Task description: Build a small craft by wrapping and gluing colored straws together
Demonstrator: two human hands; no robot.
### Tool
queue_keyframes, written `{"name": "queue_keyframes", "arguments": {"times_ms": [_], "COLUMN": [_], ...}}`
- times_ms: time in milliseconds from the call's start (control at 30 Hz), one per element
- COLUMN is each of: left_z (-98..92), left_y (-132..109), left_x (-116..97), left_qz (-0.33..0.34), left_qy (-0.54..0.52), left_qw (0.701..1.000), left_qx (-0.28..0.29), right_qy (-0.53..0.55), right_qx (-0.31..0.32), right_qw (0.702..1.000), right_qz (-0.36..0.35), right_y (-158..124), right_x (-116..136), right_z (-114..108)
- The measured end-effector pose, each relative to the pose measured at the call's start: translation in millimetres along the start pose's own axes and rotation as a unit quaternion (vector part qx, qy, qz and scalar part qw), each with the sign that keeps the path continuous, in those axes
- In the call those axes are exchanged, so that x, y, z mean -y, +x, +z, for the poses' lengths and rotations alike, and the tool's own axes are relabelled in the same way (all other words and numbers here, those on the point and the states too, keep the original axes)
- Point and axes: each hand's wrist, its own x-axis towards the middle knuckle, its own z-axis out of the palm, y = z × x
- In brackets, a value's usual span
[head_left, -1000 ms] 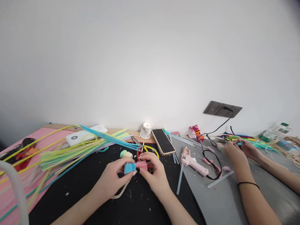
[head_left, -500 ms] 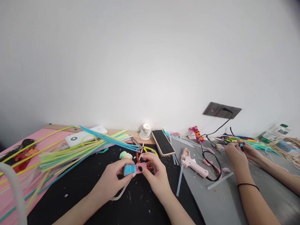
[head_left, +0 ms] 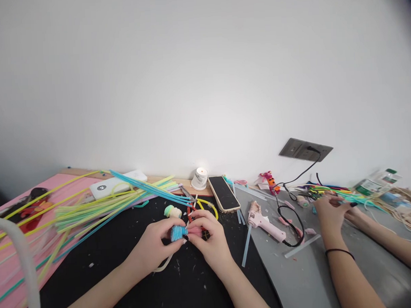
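My left hand (head_left: 155, 243) is closed around a small blue ribbed roll (head_left: 178, 233) of coiled craft material. My right hand (head_left: 209, 238) pinches a pink ribbed piece (head_left: 194, 230) pressed against the blue roll. Both hands hover just above the black mat (head_left: 136, 284) in the middle. A small green and cream roll (head_left: 172, 212) lies just beyond them, next to a red and yellow loop (head_left: 208, 207).
A sheaf of long coloured straws (head_left: 102, 206) fans across the left. A lit candle (head_left: 199, 178), a phone (head_left: 222, 193) and a pink glue gun (head_left: 263, 221) with its black cord lie behind and right. Another person's hands (head_left: 330, 210) work on the grey mat (head_left: 309, 276) at right.
My hands have drawn closer together, and the pink piece is now pushed up against the blue roll. The other person's hands have shifted slightly.
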Motion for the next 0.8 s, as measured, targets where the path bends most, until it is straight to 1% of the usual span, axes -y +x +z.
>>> {"name": "queue_keyframes", "arguments": {"times_ms": [267, 567, 800], "left_z": [0.9, 1.4, 1.0], "left_y": [-0.1, -0.2, 0.5], "left_x": [-1.0, -0.3, -1.7], "left_qz": [0.003, -0.001, -0.003], "left_qy": [-0.013, -0.018, -0.025], "left_qw": [1.0, 1.0, 1.0], "left_qx": [-0.005, -0.005, 0.004], "right_qy": [-0.003, 0.013, 0.003], "right_qx": [-0.019, -0.021, -0.022], "right_qw": [1.0, 0.999, 1.0], "right_qz": [0.009, 0.026, 0.011], "right_y": [-0.1, -2.8, -1.7], "right_x": [2.5, 1.8, 4.2], "right_z": [-0.2, 0.6, 0.5]}}
